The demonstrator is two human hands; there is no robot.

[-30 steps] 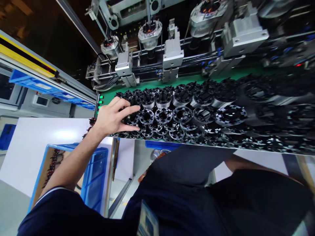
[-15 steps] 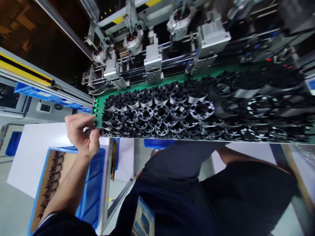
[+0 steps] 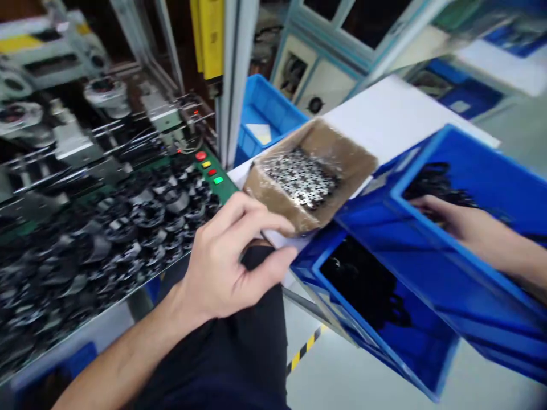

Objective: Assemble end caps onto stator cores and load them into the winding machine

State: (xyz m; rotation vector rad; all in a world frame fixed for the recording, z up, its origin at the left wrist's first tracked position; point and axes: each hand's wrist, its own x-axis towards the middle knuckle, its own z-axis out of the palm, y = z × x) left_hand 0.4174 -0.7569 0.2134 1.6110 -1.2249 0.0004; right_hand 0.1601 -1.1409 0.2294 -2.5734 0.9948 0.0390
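My left hand (image 3: 231, 262) hangs in front of a cardboard box (image 3: 359, 154), its fingers curved and apart from the thumb, with nothing held. Small silvery metal pieces (image 3: 303, 179) fill the bottom of that box. At the right, my right hand (image 3: 464, 225) reaches into the upper blue bin (image 3: 397, 233), close to a heap of black parts (image 3: 440, 179). The bin's rim and blur hide its fingertips, so a grip cannot be made out. A lower blue bin (image 3: 333, 296) with dark parts stands beneath.
Rows of black ring-shaped parts (image 3: 115, 228) cover the green machine bed (image 3: 228, 188) at left. Red, yellow and green buttons (image 3: 211, 168) sit at its end. Behind stand a metal post (image 3: 239, 74), another blue bin (image 3: 273, 97) and a white table (image 3: 376, 108).
The view has swung right, from the machine bed to the box and bins. My right hand has come into view inside the upper bin. My left hand now appears in front of the box.
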